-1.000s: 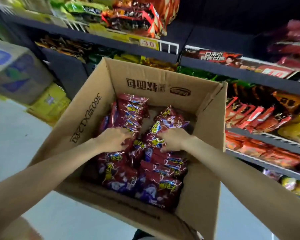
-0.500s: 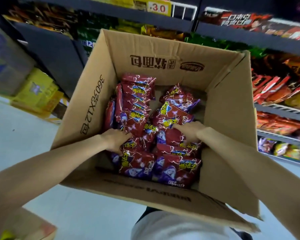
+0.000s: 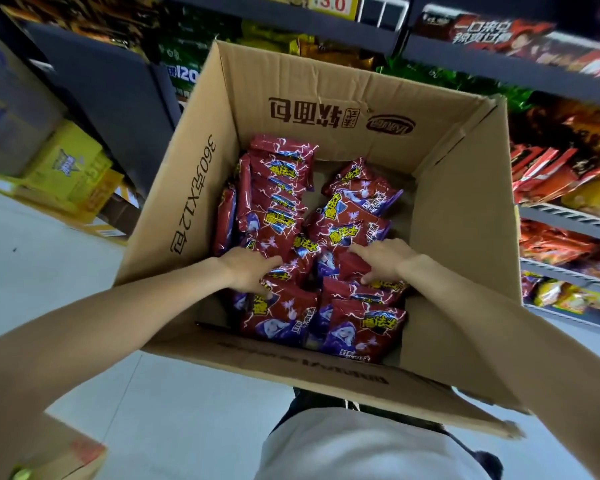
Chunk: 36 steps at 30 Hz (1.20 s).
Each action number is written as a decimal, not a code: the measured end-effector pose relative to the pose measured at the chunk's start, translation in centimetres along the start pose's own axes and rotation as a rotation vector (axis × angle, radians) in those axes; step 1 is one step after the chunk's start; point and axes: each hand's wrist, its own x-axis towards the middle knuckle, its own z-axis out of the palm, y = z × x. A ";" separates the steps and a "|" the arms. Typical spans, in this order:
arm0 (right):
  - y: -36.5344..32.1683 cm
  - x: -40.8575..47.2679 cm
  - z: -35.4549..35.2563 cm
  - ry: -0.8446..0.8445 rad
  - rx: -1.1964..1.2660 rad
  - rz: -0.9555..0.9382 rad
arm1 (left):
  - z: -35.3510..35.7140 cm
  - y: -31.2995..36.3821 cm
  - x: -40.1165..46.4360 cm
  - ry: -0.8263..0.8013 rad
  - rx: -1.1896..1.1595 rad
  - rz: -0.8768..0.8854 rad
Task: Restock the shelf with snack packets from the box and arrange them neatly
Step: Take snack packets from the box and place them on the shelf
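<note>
Both hands reach into the box (image 3: 458, 188): left hand (image 3: 248, 271) and right hand (image 3: 383, 259) each grip red packets (image 3: 281, 220). Shelves (image 3: 568, 216) crowd right; floor (image 3: 49, 265) lies open left.

Far to the left of the hands, yellow cartons (image 3: 68, 168) are stacked on the pale floor (image 3: 42, 271), with a larger grey-blue carton (image 3: 11, 109) seen just beyond them. A yellow price tag (image 3: 333, 4) marked 3.0 is seen well beyond the hands, at the top edge. Near the left forearm, at the bottom left corner, part of another brown carton (image 3: 73, 455) is shown.
</note>
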 end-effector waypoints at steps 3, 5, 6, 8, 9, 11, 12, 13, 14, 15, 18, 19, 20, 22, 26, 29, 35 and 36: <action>0.6 -1.4 -1.7 0.146 0.043 0.017 | -1.7 -0.1 -0.7 0.225 -0.109 0.007; 1.4 -2.4 -2.9 0.258 0.110 0.040 | -2.3 -0.1 -1.0 0.359 -0.201 -0.032; 1.8 -2.8 -3.4 0.305 0.149 0.056 | -2.3 -0.1 -1.0 0.391 -0.252 -0.061; 2.1 -3.2 -3.8 0.363 0.189 0.087 | -2.0 0.2 -1.1 0.369 -0.352 -0.092; 2.2 -3.1 -3.7 0.376 0.195 0.105 | -1.8 0.4 -1.1 0.325 -0.378 -0.087; 2.1 -2.7 -3.5 0.390 0.223 0.138 | -1.4 0.8 -1.2 0.223 -0.374 -0.057; 2.1 -2.5 -3.3 0.396 0.243 0.150 | -1.2 1.0 -1.2 0.188 -0.371 -0.039; 2.2 -2.3 -3.2 0.400 0.262 0.159 | -1.0 1.1 -1.2 0.161 -0.378 -0.029; 2.2 -2.3 -3.2 0.403 0.279 0.163 | -0.9 1.0 -1.0 0.133 -0.394 -0.034; 2.2 -2.2 -3.3 0.400 0.291 0.164 | -1.1 1.0 -1.1 0.108 -0.409 -0.047; 2.3 -2.5 -3.8 0.382 0.252 0.157 | -1.9 0.1 -1.3 0.109 -0.471 -0.113; 2.4 -2.7 -4.0 0.389 0.223 0.157 | -2.4 -0.2 -1.6 0.147 -0.489 -0.123; 2.5 -2.9 -4.4 0.411 0.202 0.153 | -2.9 -0.5 -2.0 0.195 -0.508 -0.128; 2.8 -3.5 -4.9 0.457 0.217 0.140 | -4.0 -1.0 -2.9 0.284 -0.524 -0.135; 2.9 -3.6 -5.2 0.441 0.365 0.107 | -5.7 -1.1 -4.9 0.419 -0.474 -0.183; 3.5 -3.4 -5.9 0.473 0.521 0.068 | -7.3 -0.9 -6.3 0.585 -0.511 -0.230; 2.5 -4.1 -6.3 0.355 0.214 -0.007 | -12.0 1.0 -8.3 0.906 -0.566 -0.205; 2.1 -4.1 -5.9 0.326 0.182 -0.025 | -12.3 1.3 -8.3 0.936 -0.579 -0.203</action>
